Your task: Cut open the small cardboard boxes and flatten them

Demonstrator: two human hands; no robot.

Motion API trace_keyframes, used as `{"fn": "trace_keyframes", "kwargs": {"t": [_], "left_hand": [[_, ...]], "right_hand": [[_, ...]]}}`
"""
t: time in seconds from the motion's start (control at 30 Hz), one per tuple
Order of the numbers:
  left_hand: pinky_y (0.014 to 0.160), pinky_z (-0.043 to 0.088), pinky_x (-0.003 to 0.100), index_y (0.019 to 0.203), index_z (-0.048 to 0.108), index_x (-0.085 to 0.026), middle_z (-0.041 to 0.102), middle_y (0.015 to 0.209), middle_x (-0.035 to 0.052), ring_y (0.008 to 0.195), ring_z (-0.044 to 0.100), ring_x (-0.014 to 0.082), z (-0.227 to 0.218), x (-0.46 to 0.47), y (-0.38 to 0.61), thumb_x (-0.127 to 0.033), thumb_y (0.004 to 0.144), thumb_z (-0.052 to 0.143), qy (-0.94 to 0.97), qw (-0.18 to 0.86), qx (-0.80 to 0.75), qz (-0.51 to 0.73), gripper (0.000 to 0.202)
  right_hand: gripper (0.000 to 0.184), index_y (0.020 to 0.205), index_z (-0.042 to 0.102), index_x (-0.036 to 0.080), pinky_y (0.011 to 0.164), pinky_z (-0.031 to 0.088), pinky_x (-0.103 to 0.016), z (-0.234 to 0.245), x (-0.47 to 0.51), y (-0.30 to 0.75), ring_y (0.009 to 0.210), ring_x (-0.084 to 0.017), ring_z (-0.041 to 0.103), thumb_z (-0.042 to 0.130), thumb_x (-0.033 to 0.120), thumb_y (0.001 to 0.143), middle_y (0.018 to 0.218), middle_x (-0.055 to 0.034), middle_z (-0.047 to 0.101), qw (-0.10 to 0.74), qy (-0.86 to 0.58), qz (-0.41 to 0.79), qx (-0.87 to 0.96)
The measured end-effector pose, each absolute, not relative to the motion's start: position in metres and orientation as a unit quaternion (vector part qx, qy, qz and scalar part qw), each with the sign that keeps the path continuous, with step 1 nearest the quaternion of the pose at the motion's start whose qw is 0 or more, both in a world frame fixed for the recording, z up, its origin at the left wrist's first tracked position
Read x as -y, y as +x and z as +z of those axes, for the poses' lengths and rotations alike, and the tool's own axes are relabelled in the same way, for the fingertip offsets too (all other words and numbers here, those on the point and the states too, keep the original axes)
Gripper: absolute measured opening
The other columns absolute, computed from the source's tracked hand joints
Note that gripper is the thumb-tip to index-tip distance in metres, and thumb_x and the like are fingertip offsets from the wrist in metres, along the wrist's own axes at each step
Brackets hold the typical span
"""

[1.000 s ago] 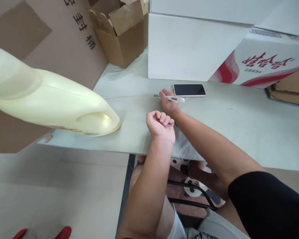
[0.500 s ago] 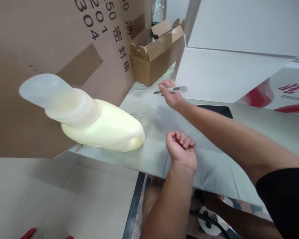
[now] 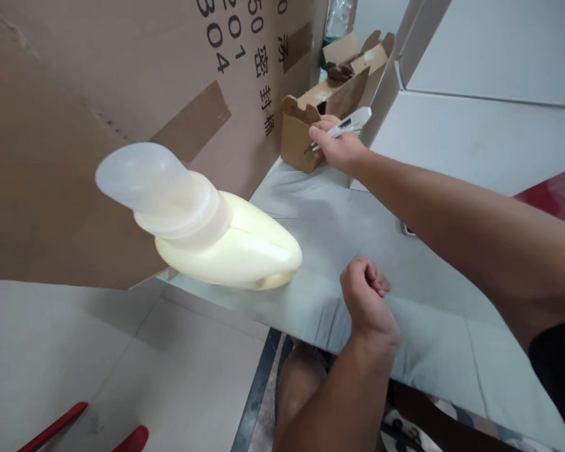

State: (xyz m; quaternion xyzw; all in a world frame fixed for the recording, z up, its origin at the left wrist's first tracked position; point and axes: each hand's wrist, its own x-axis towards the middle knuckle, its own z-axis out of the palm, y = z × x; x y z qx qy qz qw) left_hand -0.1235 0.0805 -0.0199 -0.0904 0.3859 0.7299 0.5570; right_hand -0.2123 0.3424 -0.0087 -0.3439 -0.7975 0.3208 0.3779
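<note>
My right hand [image 3: 335, 143] is stretched out to the far left of the table and grips a white digital thermometer [image 3: 346, 125]. It holds the thermometer just in front of a small open cardboard box [image 3: 306, 135]. My left hand [image 3: 368, 297] rests as a closed fist near the table's front edge, with nothing showing in it. A cream plastic jug [image 3: 216, 232] with a wide clear cap lies at the table's left edge, close to my left fist.
The table [image 3: 320, 251] has a pale grey-green cover. A tall brown cardboard carton [image 3: 122, 94] with printed characters stands on the left. A large white box [image 3: 475, 138] stands behind my right arm. Red objects [image 3: 132, 439] lie on the tiled floor below.
My right hand lifted the thermometer off the table beside the phone and carried it left and farther away to the small cardboard box. The view swung left. My left fist stayed closed.
</note>
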Motion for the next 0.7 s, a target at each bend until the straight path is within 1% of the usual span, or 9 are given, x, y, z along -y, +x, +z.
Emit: {"fn": "trace_keyframes", "kwargs": {"t": [0.1, 0.17, 0.33, 0.4, 0.47, 0.57, 0.63, 0.67, 0.7], "left_hand": [[0.054, 0.025, 0.027, 0.053, 0.033, -0.021, 0.025, 0.053, -0.0019, 0.051, 0.023, 0.0131, -0.019, -0.073, -0.125, -0.018, 0.087, 0.043, 0.009, 0.489, -0.399, 0.776, 0.036], [0.055, 0.024, 0.028, 0.054, 0.034, -0.02, 0.027, 0.054, -0.0012, 0.053, 0.025, 0.0138, -0.013, -0.065, -0.126, -0.015, 0.088, 0.044, 0.092, 0.419, -0.401, 0.81, 0.036], [0.057, 0.025, 0.028, 0.053, 0.036, -0.018, 0.027, 0.055, -0.0002, 0.052, 0.031, 0.0138, 0.015, -0.046, -0.115, -0.006, 0.086, 0.043, 0.201, 0.252, -0.371, 0.871, 0.036], [0.056, 0.025, 0.028, 0.051, 0.033, -0.018, 0.023, 0.053, 0.0, 0.049, 0.029, 0.0139, 0.028, -0.041, -0.105, -0.004, 0.083, 0.041, 0.186, 0.21, -0.362, 0.889, 0.036], [0.054, 0.025, 0.027, 0.05, 0.031, -0.019, 0.02, 0.052, 0.0, 0.047, 0.026, 0.0143, 0.037, -0.037, -0.096, -0.005, 0.081, 0.04, 0.183, 0.181, -0.361, 0.896, 0.035], [0.057, 0.033, 0.028, 0.051, 0.043, -0.019, 0.033, 0.054, 0.0009, 0.051, 0.035, 0.0151, 0.037, -0.039, -0.092, -0.011, 0.083, 0.047, 0.25, 0.134, -0.403, 0.87, 0.033], [0.074, 0.048, 0.032, 0.06, 0.063, -0.022, 0.053, 0.068, 0.0041, 0.069, 0.053, 0.0194, 0.029, -0.046, -0.094, -0.02, 0.086, 0.056, 0.377, 0.132, -0.48, 0.781, 0.027], [0.092, 0.052, 0.038, 0.074, 0.076, -0.024, 0.065, 0.087, 0.0076, 0.09, 0.063, 0.0245, 0.023, -0.051, -0.094, -0.027, 0.09, 0.058, 0.469, 0.134, -0.515, 0.705, 0.024], [0.107, 0.048, 0.045, 0.085, 0.082, -0.026, 0.068, 0.107, 0.0102, 0.11, 0.062, 0.0295, 0.017, -0.055, -0.095, -0.034, 0.089, 0.061, 0.541, 0.116, -0.541, 0.633, 0.023]], "right_hand": [[0.045, 0.113, 0.072, 0.018, 0.074, 0.058, -0.03, -0.01, -0.297, -0.149, 0.091, -0.015, 0.072, 0.052, 0.058, 0.105, 0.136, -0.0087, 0.062, 0.311, -0.326, 0.421, 0.787], [0.059, 0.125, 0.07, 0.025, 0.07, 0.058, -0.031, -0.009, -0.26, -0.099, 0.088, -0.016, 0.073, 0.052, 0.074, 0.098, 0.148, -0.008, 0.059, 0.298, -0.315, 0.474, 0.766], [0.066, 0.116, 0.077, 0.031, 0.08, 0.064, -0.044, -0.005, -0.165, 0.016, 0.082, -0.02, 0.073, 0.052, 0.086, 0.089, 0.154, -0.0097, 0.058, 0.35, -0.327, 0.512, 0.713], [0.065, 0.111, 0.08, 0.032, 0.078, 0.066, -0.045, 0.001, -0.128, 0.057, 0.083, -0.022, 0.073, 0.05, 0.087, 0.09, 0.146, -0.0113, 0.063, 0.362, -0.31, 0.503, 0.721], [0.057, 0.109, 0.082, 0.036, 0.071, 0.066, -0.043, 0.01, -0.092, 0.097, 0.1, -0.028, 0.076, 0.046, 0.079, 0.097, 0.135, -0.0117, 0.071, 0.348, -0.299, 0.471, 0.753], [0.049, 0.127, 0.078, 0.043, 0.08, 0.067, -0.043, 0.025, -0.047, 0.15, 0.126, -0.031, 0.072, 0.046, 0.069, 0.101, 0.137, -0.0098, 0.073, 0.303, -0.313, 0.429, 0.791], [0.05, 0.135, 0.074, 0.044, 0.087, 0.067, -0.042, 0.032, -0.028, 0.177, 0.126, -0.029, 0.073, 0.043, 0.068, 0.103, 0.14, -0.0078, 0.073, 0.283, -0.304, 0.435, 0.799], [0.051, 0.135, 0.074, 0.044, 0.091, 0.067, -0.041, 0.035, -0.022, 0.187, 0.125, -0.028, 0.074, 0.041, 0.068, 0.104, 0.14, -0.0073, 0.073, 0.278, -0.299, 0.441, 0.799], [0.052, 0.135, 0.074, 0.042, 0.095, 0.066, -0.041, 0.036, -0.019, 0.195, 0.125, -0.028, 0.074, 0.04, 0.068, 0.104, 0.14, -0.0074, 0.074, 0.278, -0.296, 0.444, 0.799]]}}
